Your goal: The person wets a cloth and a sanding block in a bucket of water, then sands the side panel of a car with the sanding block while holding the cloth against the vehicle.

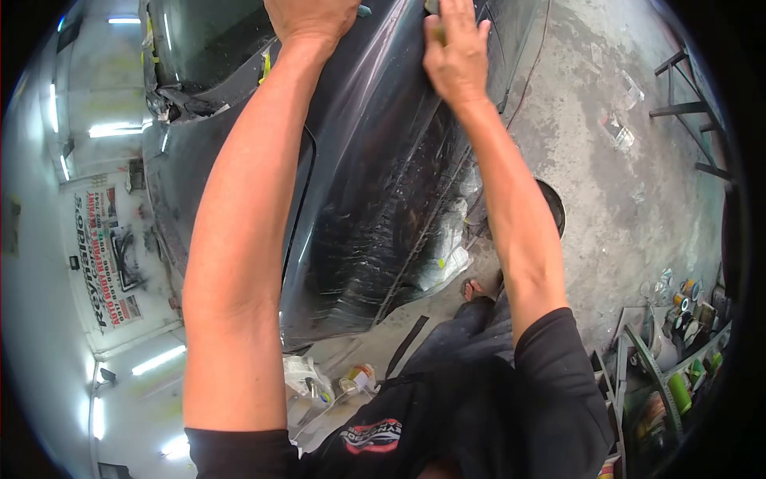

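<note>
A dark, wet-looking car body panel (359, 184) runs from the top of the view down to the middle. My left hand (315, 14) is at the panel's upper left, partly cut off by the top edge. It looks closed, and a small bluish bit (364, 11) shows beside it; what it holds is hidden. My right hand (459, 60) lies against the panel's right side. Between its thumb and fingers is a yellowish pad (436, 32), mostly covered by the hand.
A car window (207, 40) is at upper left. Plastic sheeting (447, 267) hangs near the panel's lower edge. Grey concrete floor (590, 184) lies to the right, with a metal rack of cans and bottles (678, 391) at lower right. A can (357, 379) stands below the panel.
</note>
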`<move>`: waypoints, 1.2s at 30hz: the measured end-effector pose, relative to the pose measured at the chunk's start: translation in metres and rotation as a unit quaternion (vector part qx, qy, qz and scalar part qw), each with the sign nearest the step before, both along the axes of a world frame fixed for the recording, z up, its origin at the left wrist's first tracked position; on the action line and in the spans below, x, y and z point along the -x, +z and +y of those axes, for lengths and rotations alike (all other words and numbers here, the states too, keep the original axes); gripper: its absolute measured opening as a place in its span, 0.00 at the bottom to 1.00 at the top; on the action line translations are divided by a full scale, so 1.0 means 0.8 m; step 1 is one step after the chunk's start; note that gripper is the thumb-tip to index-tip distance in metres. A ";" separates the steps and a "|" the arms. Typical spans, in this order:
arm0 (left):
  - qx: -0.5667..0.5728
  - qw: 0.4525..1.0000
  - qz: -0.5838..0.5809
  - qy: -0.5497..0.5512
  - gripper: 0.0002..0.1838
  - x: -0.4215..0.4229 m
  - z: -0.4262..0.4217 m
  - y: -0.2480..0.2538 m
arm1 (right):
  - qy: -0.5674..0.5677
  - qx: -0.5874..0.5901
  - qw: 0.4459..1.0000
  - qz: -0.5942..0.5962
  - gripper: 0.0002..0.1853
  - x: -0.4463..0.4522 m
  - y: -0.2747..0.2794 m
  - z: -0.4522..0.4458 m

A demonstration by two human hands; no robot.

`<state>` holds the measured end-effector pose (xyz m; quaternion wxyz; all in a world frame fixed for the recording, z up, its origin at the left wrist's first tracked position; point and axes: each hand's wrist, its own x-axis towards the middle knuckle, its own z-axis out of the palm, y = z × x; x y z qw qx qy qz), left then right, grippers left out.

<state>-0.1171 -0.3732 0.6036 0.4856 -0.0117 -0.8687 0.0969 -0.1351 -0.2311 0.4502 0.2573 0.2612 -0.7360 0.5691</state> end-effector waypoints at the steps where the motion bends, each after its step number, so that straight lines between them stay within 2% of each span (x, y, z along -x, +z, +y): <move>1: 0.001 1.000 0.001 -0.008 0.16 0.001 0.003 0.002 | -0.031 -0.018 0.999 0.008 0.30 -0.018 0.008 -0.006; 2: -0.003 1.000 -0.007 -0.002 0.16 0.001 0.004 0.004 | 0.001 -0.053 0.999 0.012 0.35 -0.064 0.012 0.000; 4: -0.010 1.000 -0.021 0.008 0.16 -0.002 0.009 0.006 | 0.170 -0.047 0.984 -0.016 0.43 -0.188 -0.009 0.013; 5: -0.017 0.999 -0.025 0.014 0.16 -0.004 0.011 0.007 | 0.222 -0.055 0.974 0.007 0.43 -0.249 -0.036 0.015; 6: -0.023 0.999 -0.031 0.018 0.16 -0.006 0.013 0.007 | 0.222 -0.078 0.965 0.113 0.46 -0.284 -0.068 0.019; 7: -0.030 0.999 -0.035 0.020 0.16 -0.004 0.015 0.007 | 0.200 -0.114 0.961 0.151 0.43 -0.271 -0.072 0.025; 9: -0.019 0.999 -0.030 0.024 0.16 -0.001 0.015 0.007 | 0.218 -0.073 0.969 0.090 0.37 -0.181 -0.043 0.029; 11: -0.015 0.999 -0.030 0.032 0.16 -0.001 0.012 0.005 | 0.065 -0.015 0.998 -0.008 0.34 -0.056 -0.002 0.015; 13: -0.026 0.999 -0.034 0.031 0.17 0.000 0.009 0.004 | 0.037 -0.005 0.999 -0.017 0.34 0.033 0.001 -0.004; 15: -0.029 0.999 -0.019 0.017 0.18 0.003 -0.005 -0.003 | 0.008 0.011 1.000 -0.022 0.36 -0.013 0.010 -0.016; 17: -0.025 0.999 -0.019 0.032 0.19 0.003 -0.004 -0.005 | 0.094 -0.034 0.995 0.002 0.45 -0.111 0.012 0.008; 18: -0.023 0.999 -0.017 0.043 0.20 0.003 -0.003 -0.004 | 0.162 -0.050 0.985 -0.013 0.46 -0.161 0.001 0.015; 19: -0.031 0.998 -0.019 0.046 0.20 0.001 0.000 -0.001 | 0.199 -0.047 0.978 0.035 0.44 -0.195 -0.024 0.021; 21: -0.045 0.997 -0.026 0.052 0.21 -0.001 0.006 0.001 | 0.225 -0.090 0.968 0.067 0.41 -0.150 -0.014 0.038; 23: -0.052 0.997 -0.032 0.046 0.22 -0.002 0.008 0.001 | 0.091 -0.073 0.991 0.060 0.37 -0.042 0.009 0.018; 25: -0.050 0.997 -0.032 0.040 0.22 -0.002 0.010 0.006 | 0.033 -0.005 0.999 -0.042 0.33 0.075 0.030 -0.007; 28: -0.064 0.996 -0.042 0.039 0.23 -0.003 0.014 0.010 | 0.035 -0.007 0.999 -0.024 0.32 0.043 0.047 -0.017; 31: -0.061 0.996 -0.038 0.054 0.23 -0.003 0.015 0.011 | 0.168 -0.036 0.985 -0.012 0.39 -0.111 0.032 0.007; 33: -0.075 0.995 -0.032 0.059 0.23 -0.005 0.017 0.012 | 0.234 -0.060 0.970 -0.028 0.39 -0.176 0.028 0.025; 36: -0.066 0.996 -0.017 0.062 0.22 -0.004 0.021 0.014 | 0.302 -0.081 0.950 -0.021 0.39 -0.167 0.035 0.048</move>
